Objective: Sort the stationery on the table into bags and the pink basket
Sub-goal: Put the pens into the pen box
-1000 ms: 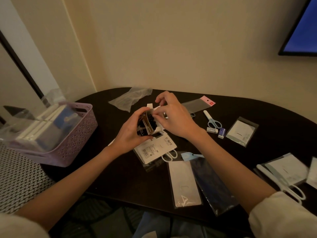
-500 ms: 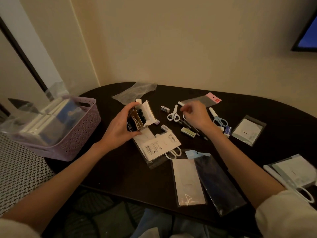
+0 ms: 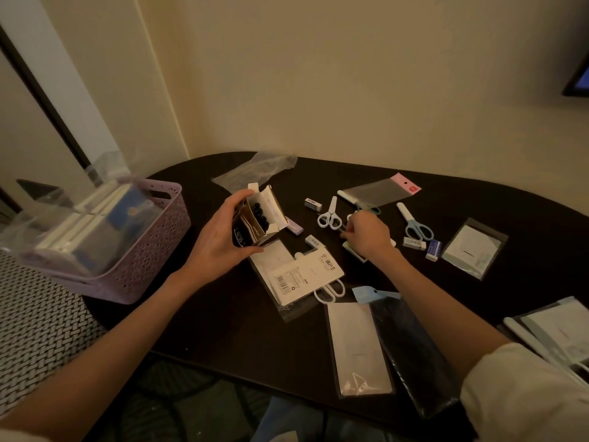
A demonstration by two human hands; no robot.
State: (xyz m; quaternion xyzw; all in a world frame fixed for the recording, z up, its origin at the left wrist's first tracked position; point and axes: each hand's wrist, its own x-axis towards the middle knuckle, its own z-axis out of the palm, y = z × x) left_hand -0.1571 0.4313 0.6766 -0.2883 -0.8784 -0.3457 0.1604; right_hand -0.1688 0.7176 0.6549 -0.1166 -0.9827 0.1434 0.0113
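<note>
My left hand (image 3: 220,240) grips a small open cardboard box (image 3: 255,218) with dark pens standing inside, held above the table's left middle. My right hand (image 3: 366,234) is down on the table among loose stationery, its fingers curled over a thin dark item next to the white scissors (image 3: 330,215); what it pinches is not clear. The pink basket (image 3: 153,250) stands at the left edge, filled with bagged packs. A packaged pair of white scissors (image 3: 302,275) lies below the box.
Blue scissors (image 3: 416,224), several erasers (image 3: 433,250) and clear bags (image 3: 475,250) lie right of my hand. A pink-topped bag (image 3: 382,189) and a crumpled bag (image 3: 255,170) sit at the back. Two long sleeves (image 3: 360,349) lie near the front edge.
My right hand left the box and moved right and down onto the loose items by the white scissors. My left hand keeps the box, now tilted open.
</note>
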